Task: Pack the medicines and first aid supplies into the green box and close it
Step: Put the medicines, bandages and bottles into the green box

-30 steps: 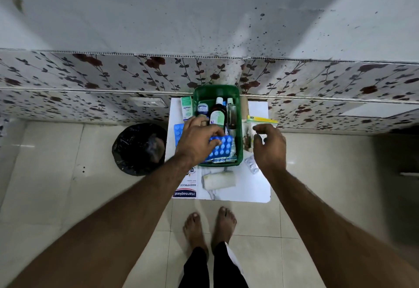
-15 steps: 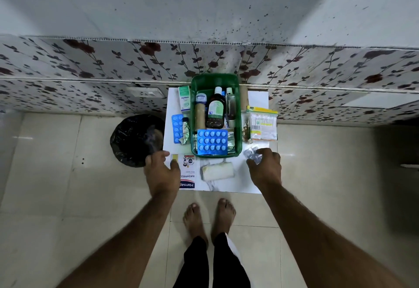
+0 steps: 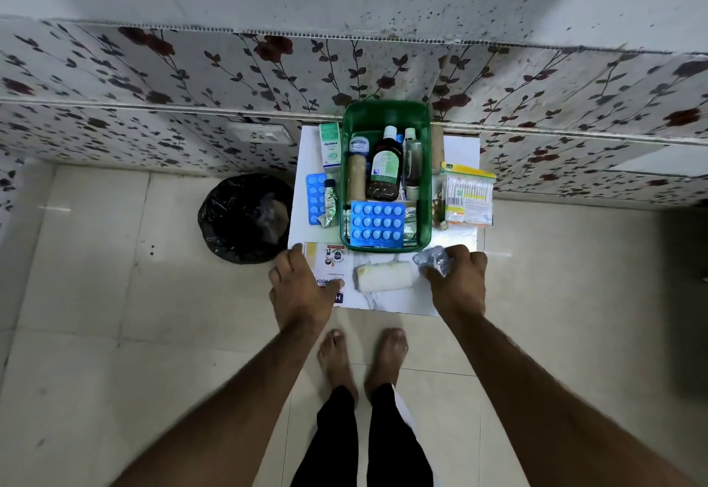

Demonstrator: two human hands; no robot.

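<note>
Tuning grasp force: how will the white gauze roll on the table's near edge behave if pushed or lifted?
The white cylindrical gauze roll lies on its side, so it may roll toward the table edge. Its fabric looks soft, probably squashing under pinch. Likely light.

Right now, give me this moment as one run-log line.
left hand: on white plaster box | right hand: grasping clear crinkled packet | white gauze roll: on table | green plastic box: open, part-filled

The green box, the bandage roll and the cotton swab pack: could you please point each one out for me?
green box (image 3: 386, 110): head view, far rim.
bandage roll (image 3: 384, 276): head view, middle of its side.
cotton swab pack (image 3: 468, 195): head view, centre of the front.
</note>
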